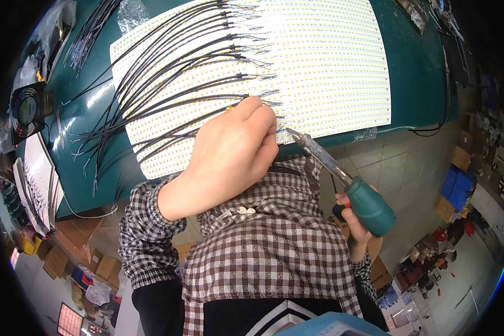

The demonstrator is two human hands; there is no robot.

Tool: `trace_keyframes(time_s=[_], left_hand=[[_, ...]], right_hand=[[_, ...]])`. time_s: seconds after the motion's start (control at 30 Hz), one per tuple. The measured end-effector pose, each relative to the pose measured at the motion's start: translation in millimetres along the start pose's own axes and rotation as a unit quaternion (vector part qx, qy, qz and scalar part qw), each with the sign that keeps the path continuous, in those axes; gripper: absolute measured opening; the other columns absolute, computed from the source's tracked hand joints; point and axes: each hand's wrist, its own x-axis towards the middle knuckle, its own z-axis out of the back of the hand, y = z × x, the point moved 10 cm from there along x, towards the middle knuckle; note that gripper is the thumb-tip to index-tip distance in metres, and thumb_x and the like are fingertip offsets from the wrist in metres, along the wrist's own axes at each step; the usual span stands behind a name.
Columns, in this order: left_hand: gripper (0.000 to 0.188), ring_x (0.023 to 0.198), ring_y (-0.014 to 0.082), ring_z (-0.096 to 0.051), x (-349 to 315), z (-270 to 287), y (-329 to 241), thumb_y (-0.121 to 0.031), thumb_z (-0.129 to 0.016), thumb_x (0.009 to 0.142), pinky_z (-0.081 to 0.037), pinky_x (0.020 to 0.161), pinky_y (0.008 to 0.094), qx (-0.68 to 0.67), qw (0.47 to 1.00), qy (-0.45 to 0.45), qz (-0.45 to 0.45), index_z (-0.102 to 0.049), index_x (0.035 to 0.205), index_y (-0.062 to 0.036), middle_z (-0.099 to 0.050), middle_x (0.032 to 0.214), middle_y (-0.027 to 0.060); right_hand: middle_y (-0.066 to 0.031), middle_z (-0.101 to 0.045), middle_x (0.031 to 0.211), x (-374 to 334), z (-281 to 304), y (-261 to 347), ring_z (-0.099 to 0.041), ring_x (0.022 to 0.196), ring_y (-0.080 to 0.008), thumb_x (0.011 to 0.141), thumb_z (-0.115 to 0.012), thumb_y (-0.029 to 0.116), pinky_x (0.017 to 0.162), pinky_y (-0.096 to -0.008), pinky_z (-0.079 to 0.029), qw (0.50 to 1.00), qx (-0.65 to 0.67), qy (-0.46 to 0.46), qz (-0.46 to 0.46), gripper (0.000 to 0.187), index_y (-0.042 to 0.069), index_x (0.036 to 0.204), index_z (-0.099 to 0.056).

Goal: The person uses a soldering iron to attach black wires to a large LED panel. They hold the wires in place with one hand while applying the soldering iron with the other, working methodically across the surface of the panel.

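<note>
Under my hands lies a large white LED board [336,67] with rows of small yellow chips. Several black cables [179,60] with thin stripped-back wires run across its left half, their ends along the middle seam. My left hand [232,148] is closed in a pinch on a black cable by the near edge; its fingertips are partly hidden. My right hand [357,224] grips a soldering iron [371,208] with a fat green handle. The iron's tip points up-left at the board's near edge, close beside my left fingers and the wire ends; contact cannot be made out.
The board rests on a green-covered table [417,84]. A black fan [27,112], a stack of white boards [37,182] and a bundle of dark wires [92,33] sit at the left. Cardboard boxes [106,269] and a blue crate [458,185] stand below.
</note>
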Motion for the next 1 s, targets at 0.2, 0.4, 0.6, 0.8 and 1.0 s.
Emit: trace_keyframes(time_s=[0.2,0.4,0.6,0.8,1.0], left_hand=[[0.009,0.073,0.0349,-0.063,0.2,0.0,-0.2,-0.004,-0.068,0.084,-0.051,0.063,0.0443,-0.001,1.000,-0.001,-0.001,-0.059,0.086,-0.0034,-0.059,0.085,0.0134],[0.009,0.074,0.0350,-0.063,0.0,-0.3,0.0,-0.004,-0.068,0.084,-0.051,0.063,0.0443,0.003,1.000,-0.002,0.001,-0.059,0.086,-0.0035,-0.059,0.085,0.0134],[0.009,0.074,0.0352,-0.063,-0.8,-0.4,0.8,-0.004,-0.068,0.084,-0.051,0.063,0.0447,-0.008,1.000,-0.001,0.001,-0.059,0.086,-0.0034,-0.059,0.085,0.0134],[0.009,0.075,0.0357,-0.063,0.3,-1.8,0.6,-0.004,-0.068,0.084,-0.051,0.064,0.0450,-0.011,1.000,0.002,0.000,-0.059,0.086,-0.0032,-0.059,0.085,0.0136],[0.010,0.075,0.0360,-0.063,-2.0,-2.8,1.6,-0.004,-0.068,0.085,-0.051,0.064,0.0460,-0.012,1.000,0.009,0.005,-0.059,0.090,-0.0027,-0.058,0.087,0.0149]], right_hand=[[-0.0039,-0.074,0.083,-0.8,2.0,-0.4,-0.068,0.080,-0.0203,0.079,-0.087,0.025,0.079,-0.0362,-0.052,1.000,-0.011,-0.005,0.008,0.039,0.001,0.106,-0.074],[-0.0057,-0.077,0.087,-2.0,4.1,-0.7,-0.070,0.082,-0.0209,0.081,-0.086,0.025,0.080,-0.0361,-0.053,0.999,0.038,-0.029,-0.017,0.029,0.003,0.096,-0.079],[-0.0083,-0.077,0.088,-2.7,5.2,-2.5,-0.070,0.083,-0.0215,0.083,-0.086,0.026,0.077,-0.0359,-0.057,0.998,0.052,-0.033,-0.006,0.029,0.000,0.094,-0.078],[-0.0116,-0.072,0.092,2.6,6.7,2.5,-0.071,0.082,-0.0229,0.086,-0.085,0.023,0.074,-0.0380,-0.064,0.993,0.108,-0.047,0.009,0.031,-0.004,0.097,-0.075],[-0.0137,-0.071,0.095,0.5,7.5,-3.3,-0.071,0.084,-0.0236,0.087,-0.084,0.020,0.079,-0.0404,-0.064,0.991,0.128,-0.037,0.010,0.033,-0.007,0.103,-0.072]])
